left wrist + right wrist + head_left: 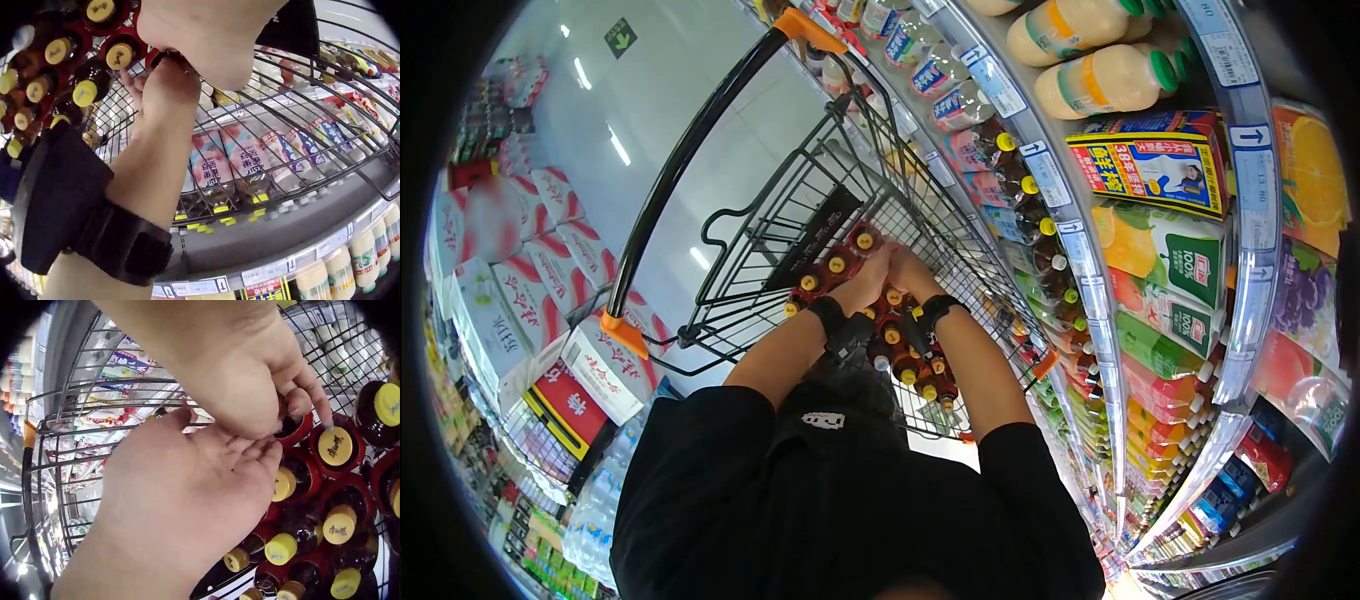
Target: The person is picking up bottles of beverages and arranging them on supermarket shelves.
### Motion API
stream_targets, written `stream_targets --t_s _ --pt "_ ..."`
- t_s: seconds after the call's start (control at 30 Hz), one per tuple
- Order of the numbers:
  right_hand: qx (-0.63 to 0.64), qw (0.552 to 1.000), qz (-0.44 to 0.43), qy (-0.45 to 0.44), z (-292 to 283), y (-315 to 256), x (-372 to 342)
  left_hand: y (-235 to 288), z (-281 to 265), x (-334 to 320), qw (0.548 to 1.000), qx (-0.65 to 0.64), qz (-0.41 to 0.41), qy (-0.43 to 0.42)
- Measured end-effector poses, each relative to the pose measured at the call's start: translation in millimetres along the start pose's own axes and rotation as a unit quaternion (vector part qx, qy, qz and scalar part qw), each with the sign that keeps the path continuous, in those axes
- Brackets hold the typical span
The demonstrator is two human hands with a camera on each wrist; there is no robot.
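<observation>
In the head view my left hand (pixel 862 286) and right hand (pixel 912 274) meet over dark bottles (pixel 837 265) in red packaging inside a wire shopping cart. The right wrist view shows my left hand (pixel 181 481) palm up, its fingers fairly straight and meeting the underside of my right hand (pixel 231 381). Loosely bent, the right fingers have one fingertip at the edge of a yellow cap (pixel 335 446). At the top of the left wrist view, my left hand (pixel 200 37) overlaps my right hand (pixel 165 84), hiding where they touch.
The cart's black handle (pixel 685 150) lies at the left. Shelves along the right hold cream-coloured bottles (pixel 1105 82), juice packs (pixel 1170 250) and drink bottles (pixel 940 75). Stacked white-and-red cartons (pixel 530 290) stand across the pale floor (pixel 650 90).
</observation>
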State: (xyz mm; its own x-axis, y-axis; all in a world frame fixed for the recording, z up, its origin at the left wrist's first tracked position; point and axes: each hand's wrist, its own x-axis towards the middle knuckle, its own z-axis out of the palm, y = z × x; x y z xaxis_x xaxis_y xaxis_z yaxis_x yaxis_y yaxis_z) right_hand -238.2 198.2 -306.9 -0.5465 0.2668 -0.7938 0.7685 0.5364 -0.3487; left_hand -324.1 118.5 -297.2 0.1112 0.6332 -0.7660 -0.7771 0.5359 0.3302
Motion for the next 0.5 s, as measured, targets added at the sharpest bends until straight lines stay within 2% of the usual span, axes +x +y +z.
stream_targets --t_s 0.1,0.17,0.2,0.27,0.37,0.47,0.5 --pt "0.067 0.995 -0.016 0.067 63 34 49 -6 -6 13 0.999 0.030 -0.001 0.036" --pt "0.111 0.989 0.002 0.101 72 39 52 -8 -13 22 0.995 0.078 -0.026 0.052" --pt "0.135 0.984 0.022 0.113 66 36 46 -6 -10 20 0.994 0.083 -0.032 0.063" --pt "0.193 0.969 0.108 0.111 11 -8 -3 0 -7 14 0.991 0.092 -0.043 0.087" --pt "0.203 0.965 0.108 0.123 11 -10 -19 -3 -11 15 0.996 0.079 -0.022 0.030" --pt "0.195 0.970 0.092 0.112 1 -15 -43 19 1 -7 0.992 0.109 -0.053 -0.021" --pt "0.183 0.973 0.100 0.103 0 -18 -50 22 5 -17 0.992 0.124 -0.025 -0.003"
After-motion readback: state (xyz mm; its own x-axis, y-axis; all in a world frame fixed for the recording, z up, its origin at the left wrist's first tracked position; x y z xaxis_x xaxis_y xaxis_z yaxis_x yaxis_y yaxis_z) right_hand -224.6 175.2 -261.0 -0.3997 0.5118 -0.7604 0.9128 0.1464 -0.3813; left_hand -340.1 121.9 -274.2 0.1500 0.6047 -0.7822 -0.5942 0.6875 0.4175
